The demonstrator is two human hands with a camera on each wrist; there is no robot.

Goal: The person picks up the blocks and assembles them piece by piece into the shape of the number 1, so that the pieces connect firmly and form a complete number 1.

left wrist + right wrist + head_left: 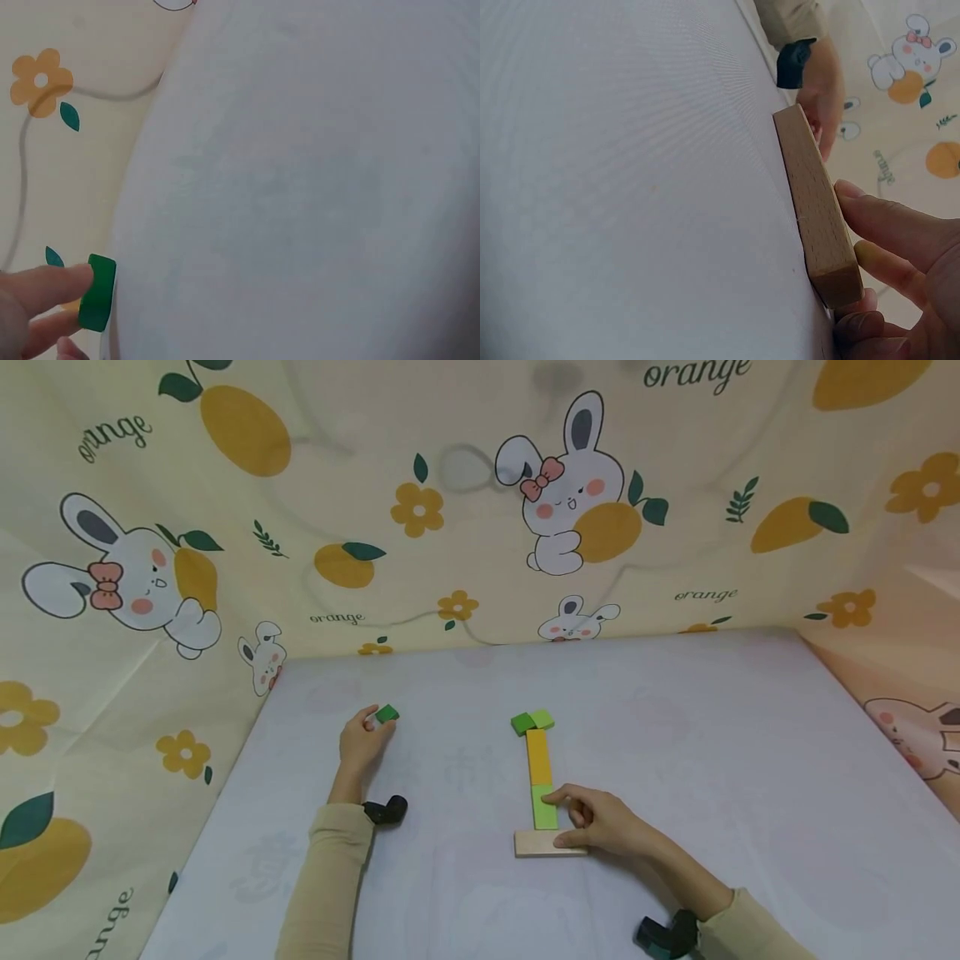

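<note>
My left hand (362,745) pinches a small dark green block (387,713) between thumb and fingers. In the left wrist view, the same green block (97,293) is at the fingertips. My right hand (606,820) lies over the near end of a row of flat blocks. Its thumb rests on a plain wooden block (531,843), and its index fingertip touches a light green block (543,810). A yellow block (538,758) continues the row away from me. At its far end, a dark green block (522,724) and a lime block (542,718) sit tilted side by side.
All the blocks are on a white-covered table (450,893). Behind and beside it hangs a cream cloth (465,552) printed with rabbits and oranges. Black wrist devices sit at my left wrist (386,811) and right wrist (666,935).
</note>
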